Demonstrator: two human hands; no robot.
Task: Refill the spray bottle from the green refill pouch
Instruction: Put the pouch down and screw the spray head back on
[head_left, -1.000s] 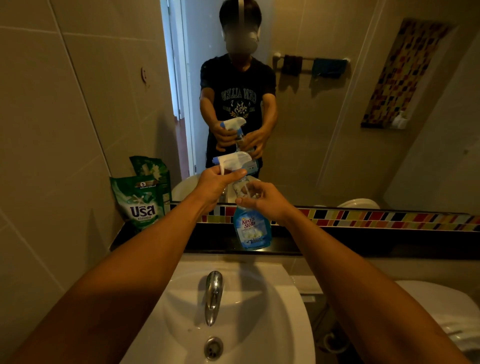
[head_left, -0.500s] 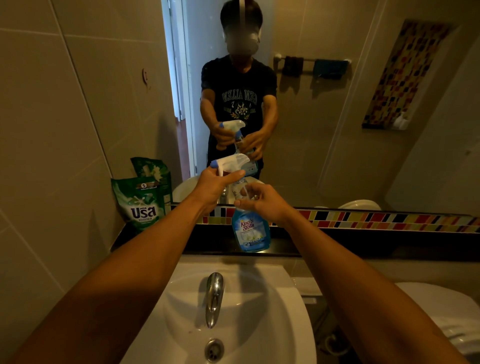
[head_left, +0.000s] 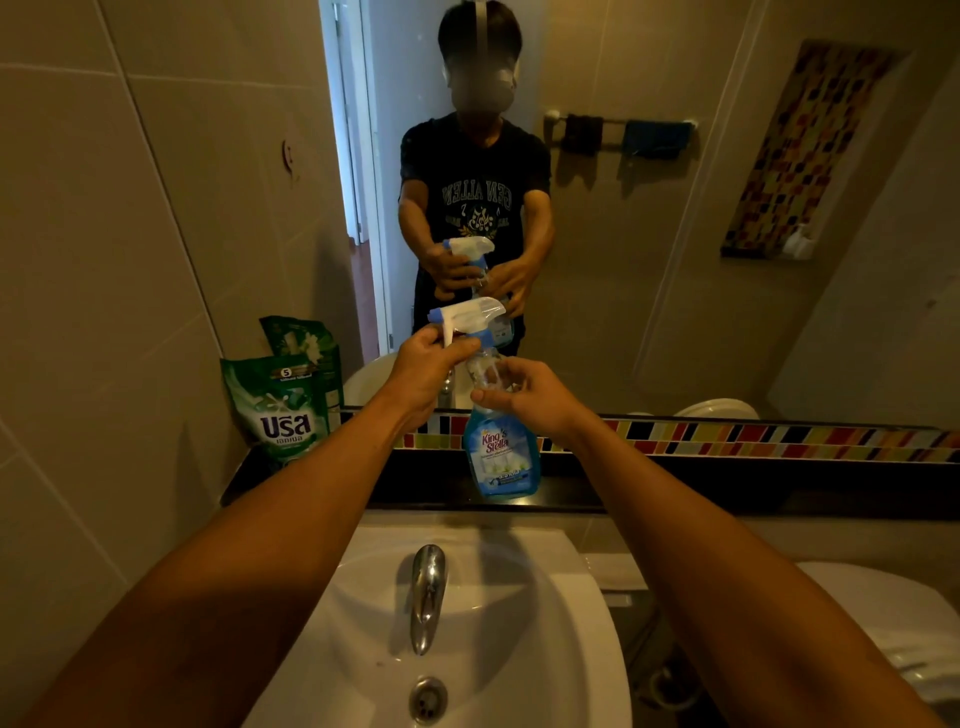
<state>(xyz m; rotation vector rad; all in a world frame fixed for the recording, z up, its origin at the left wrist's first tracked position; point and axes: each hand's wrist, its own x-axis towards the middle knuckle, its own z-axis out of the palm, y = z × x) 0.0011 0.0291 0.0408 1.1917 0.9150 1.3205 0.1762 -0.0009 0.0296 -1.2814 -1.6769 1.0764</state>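
your left hand (head_left: 423, 371) pinches the white trigger head (head_left: 467, 317) of the spray bottle (head_left: 500, 447), and your right hand (head_left: 530, 397) wraps its clear neck, holding it above the black ledge (head_left: 727, 483), possibly just clear of it. the green refill pouch (head_left: 283, 408) leans against the tiled wall (head_left: 130, 260) at the ledge's left end, well apart. below you sit the white basin (head_left: 519, 623) and chrome tap (head_left: 427, 592); the mirror (head_left: 675, 260) fills the wall ahead.
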